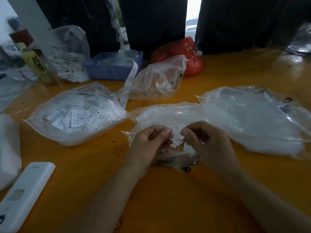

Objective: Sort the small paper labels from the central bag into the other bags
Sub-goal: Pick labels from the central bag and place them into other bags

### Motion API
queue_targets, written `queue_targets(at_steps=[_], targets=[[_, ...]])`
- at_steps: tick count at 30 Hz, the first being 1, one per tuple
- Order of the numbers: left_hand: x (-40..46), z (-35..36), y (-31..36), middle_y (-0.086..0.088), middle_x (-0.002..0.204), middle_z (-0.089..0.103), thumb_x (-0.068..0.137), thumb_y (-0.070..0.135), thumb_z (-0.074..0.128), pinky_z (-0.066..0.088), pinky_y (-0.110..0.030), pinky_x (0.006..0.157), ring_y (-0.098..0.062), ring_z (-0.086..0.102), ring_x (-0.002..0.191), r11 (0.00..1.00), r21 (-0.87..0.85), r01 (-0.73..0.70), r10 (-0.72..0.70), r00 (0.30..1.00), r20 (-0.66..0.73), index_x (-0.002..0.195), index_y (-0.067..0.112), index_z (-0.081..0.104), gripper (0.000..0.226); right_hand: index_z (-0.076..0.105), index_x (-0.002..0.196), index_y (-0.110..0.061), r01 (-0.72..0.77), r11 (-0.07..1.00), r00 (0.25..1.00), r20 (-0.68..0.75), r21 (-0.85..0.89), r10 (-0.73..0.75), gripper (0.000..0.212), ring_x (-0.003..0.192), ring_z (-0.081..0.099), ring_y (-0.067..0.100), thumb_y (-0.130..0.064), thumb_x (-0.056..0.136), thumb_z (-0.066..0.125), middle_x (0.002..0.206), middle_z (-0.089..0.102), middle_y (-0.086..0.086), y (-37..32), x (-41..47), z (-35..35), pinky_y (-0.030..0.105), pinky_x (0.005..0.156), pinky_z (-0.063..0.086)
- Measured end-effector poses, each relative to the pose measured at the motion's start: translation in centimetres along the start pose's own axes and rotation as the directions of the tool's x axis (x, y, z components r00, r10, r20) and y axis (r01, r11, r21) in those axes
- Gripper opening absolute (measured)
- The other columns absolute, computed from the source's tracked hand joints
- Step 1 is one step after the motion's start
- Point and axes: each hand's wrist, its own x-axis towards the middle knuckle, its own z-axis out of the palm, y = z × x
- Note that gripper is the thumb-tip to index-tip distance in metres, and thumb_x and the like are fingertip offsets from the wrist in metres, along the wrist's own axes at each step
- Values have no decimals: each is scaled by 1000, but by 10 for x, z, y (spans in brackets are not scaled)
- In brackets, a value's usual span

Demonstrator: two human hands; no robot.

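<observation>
A clear central bag (168,115) of small white paper labels lies in the middle of the yellow table (151,199). At its near mouth my left hand (148,145) and my right hand (207,143) both curl their fingers around a small bunch of paper labels (176,142) held between them. A clear left bag (75,113) packed with printed labels lies to the left. A large clear right bag (255,118) with white contents lies to the right. A crumpled clear bag (159,78) stands behind the central one.
A white remote control (25,194) lies at the near left. A blue tray (114,68) with a label strip, a red bag (186,54), a bottle (38,66) and more clear bags stand at the back. White plastic (8,148) sits at the left edge.
</observation>
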Motion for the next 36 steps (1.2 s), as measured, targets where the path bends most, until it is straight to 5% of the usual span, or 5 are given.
queue_targets(at_steps=[7, 14, 19, 24, 36], targets=[[-3, 1, -5, 4, 91, 78, 99, 30, 72, 58, -24, 79, -12, 74, 89, 950, 295, -101, 72, 992, 107, 92, 27, 77, 9, 68, 103, -39, -102, 995, 981, 163, -23, 104, 27, 76, 68, -2, -56, 84, 61, 87, 71, -23, 3, 3, -2, 13, 64, 52], [0, 0, -4, -7, 108, 81, 103, 12, 65, 64, -33, 75, -24, 78, 102, 999, -48, 6, -3, 998, 63, 99, 10, 63, 5, 71, 88, -26, -40, 959, 992, 107, -282, 73, 24, 59, 57, 0, -46, 95, 60, 66, 62, -17, 13, 3, 2, 12, 51, 41], [-1, 2, -1, -9, 105, 82, 99, 9, 69, 62, -30, 60, -23, 80, 92, 988, -142, 65, -66, 998, -5, 106, 15, 68, 9, 67, 126, -18, 50, 747, 998, 58, -663, -16, 27, 100, 64, 19, -27, 104, 54, 121, 66, 2, 15, 15, 2, 34, 89, 55], [-2, 4, -3, -8, 106, 82, 91, 13, 77, 58, -22, 50, -21, 81, 94, 978, -179, 109, -113, 993, -16, 102, 19, 81, 13, 61, 130, -21, 85, 611, 989, 142, -787, 45, 31, 106, 59, 23, -31, 102, 59, 124, 56, 7, 12, 19, 12, 35, 86, 54], [0, 4, -9, -16, 106, 81, 92, -2, 73, 63, -26, 73, -28, 79, 101, 973, -221, 70, -73, 997, -5, 101, 3, 72, 10, 69, 95, -18, -4, 783, 999, 27, -622, 26, 11, 77, 58, 13, -25, 98, 62, 102, 59, -3, 17, 24, 12, 31, 71, 53]])
